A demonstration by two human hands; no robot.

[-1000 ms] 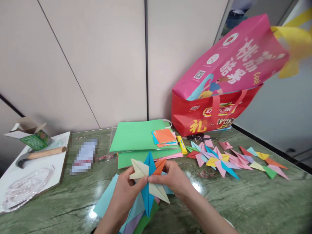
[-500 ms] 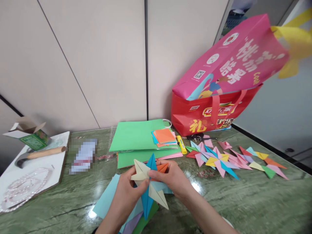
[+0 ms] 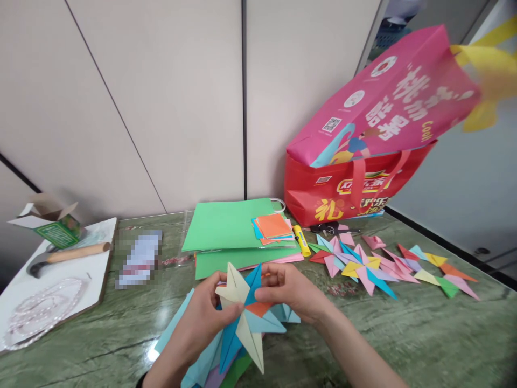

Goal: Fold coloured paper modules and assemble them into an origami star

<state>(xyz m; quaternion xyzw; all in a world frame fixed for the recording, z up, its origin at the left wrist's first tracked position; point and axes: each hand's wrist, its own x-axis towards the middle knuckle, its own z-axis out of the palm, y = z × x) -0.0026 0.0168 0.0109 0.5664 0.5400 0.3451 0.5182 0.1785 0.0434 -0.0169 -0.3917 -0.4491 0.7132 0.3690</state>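
Between my two hands is a folded paper star (image 3: 252, 320) with cream, blue, orange and light blue points. My left hand (image 3: 204, 307) grips its left side, thumb pressed near the centre and fingers behind. My right hand (image 3: 288, 288) pinches the star at its upper right, by the blue and orange points, thumb in front. Some of the orange point is hidden by my right fingers. Below the star, light blue paper (image 3: 202, 361) and a green piece (image 3: 238, 372) lie on the table, partly covered by my left forearm.
Behind my hands lie green paper packs (image 3: 226, 223) topped by small coloured squares (image 3: 273, 226), beside a yellow glue stick (image 3: 301, 241). Finished paper stars (image 3: 363, 264) spread to the right, before red and pink bags (image 3: 323, 191). A hammer (image 3: 72, 253) rests on a white board at left.
The star has turned clockwise in my hands, its top blue point tipping right. A light blue point now shows at lower right. My right hand has shifted slightly along its edge.
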